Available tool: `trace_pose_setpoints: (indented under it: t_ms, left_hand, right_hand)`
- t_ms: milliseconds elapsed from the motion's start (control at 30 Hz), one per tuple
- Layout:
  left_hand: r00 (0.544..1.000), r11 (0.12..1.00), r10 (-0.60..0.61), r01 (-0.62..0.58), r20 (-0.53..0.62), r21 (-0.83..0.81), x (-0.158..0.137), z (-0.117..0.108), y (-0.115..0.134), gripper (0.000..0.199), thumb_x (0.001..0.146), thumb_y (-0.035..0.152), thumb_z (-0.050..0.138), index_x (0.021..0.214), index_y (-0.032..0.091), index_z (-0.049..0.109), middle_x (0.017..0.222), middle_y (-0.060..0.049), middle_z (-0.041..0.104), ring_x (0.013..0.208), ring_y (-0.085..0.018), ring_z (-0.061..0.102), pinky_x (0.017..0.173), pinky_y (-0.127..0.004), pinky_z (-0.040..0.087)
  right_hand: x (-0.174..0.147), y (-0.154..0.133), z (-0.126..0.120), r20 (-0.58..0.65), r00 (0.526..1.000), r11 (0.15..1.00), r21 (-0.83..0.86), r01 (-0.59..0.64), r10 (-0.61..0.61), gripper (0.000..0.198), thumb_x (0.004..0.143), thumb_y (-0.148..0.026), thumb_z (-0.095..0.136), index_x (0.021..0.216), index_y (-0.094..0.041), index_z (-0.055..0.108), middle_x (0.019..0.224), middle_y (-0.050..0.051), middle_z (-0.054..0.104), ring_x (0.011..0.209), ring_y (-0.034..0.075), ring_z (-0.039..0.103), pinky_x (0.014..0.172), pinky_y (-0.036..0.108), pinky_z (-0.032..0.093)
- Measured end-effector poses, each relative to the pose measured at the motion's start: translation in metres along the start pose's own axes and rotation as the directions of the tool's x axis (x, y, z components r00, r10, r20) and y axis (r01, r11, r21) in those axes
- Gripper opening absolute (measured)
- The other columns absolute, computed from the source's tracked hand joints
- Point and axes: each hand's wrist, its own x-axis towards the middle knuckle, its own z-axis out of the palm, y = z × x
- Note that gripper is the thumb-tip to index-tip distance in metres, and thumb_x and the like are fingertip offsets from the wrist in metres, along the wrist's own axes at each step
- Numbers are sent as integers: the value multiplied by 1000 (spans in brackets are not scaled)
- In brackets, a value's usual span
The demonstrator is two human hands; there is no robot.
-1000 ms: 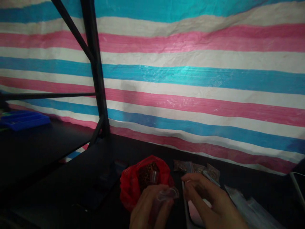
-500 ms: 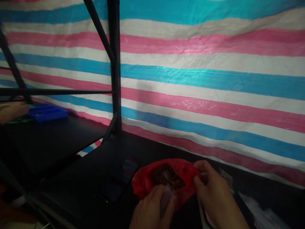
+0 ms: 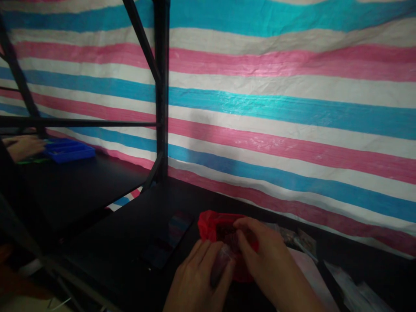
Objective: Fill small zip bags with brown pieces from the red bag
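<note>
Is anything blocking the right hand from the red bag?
Nothing visible: the right hand is over the red bag, at its opening. The left hand, holding translucent plastic, is nearer the viewer, not between them.

The right hand (image 3: pixel 268 251) has shifted from the red bag's (image 3: pixel 208 224) right rim, gripped half a second ago, to over its opening, and the bag now sits farther from the phone (image 3: pixel 169 238).

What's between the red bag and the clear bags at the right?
Between the red bag and clear bags, the head view shows the right hand and forearm, a pale flat object partly behind them, and small filled bags farther back.
</note>
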Motion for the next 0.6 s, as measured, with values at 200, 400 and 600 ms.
trace_pose_setpoints:
  t_ms: [200, 400, 600]
  left_hand:
    - [977, 992, -84, 99, 194, -72, 3, 1, 0, 12, 88, 20, 63, 95, 26, 71, 88, -1, 81, 80, -23, 80, 70, -31, 63]
    - [954, 951, -231, 263, 192, -163, -2, 0, -3, 14, 92, 26, 60, 101, 29, 71, 96, -3, 80, 89, -23, 79, 77, -30, 60]
    - [911, 894, -351, 395, 217, -213, -5, 3, -4, 17, 96, 38, 60, 105, 27, 70, 97, -6, 80, 90, -25, 79, 75, -30, 60]
  right_hand:
    - [13, 23, 39, 90, 976, 958, -229, -172, 197, 26, 92, -15, 62, 114, -14, 77, 120, 18, 78, 115, 33, 72, 99, 42, 51]
    - [9, 37, 37, 63, 992, 987, -127, -100, 109, 42, 88, -6, 57, 122, -20, 77, 124, 11, 77, 121, 31, 68, 109, 44, 47]
    - [1, 41, 21, 125, 991, 981, -191, -30, 55, 61, 75, 6, 50, 126, -16, 76, 130, 14, 72, 123, 29, 66, 111, 41, 48]
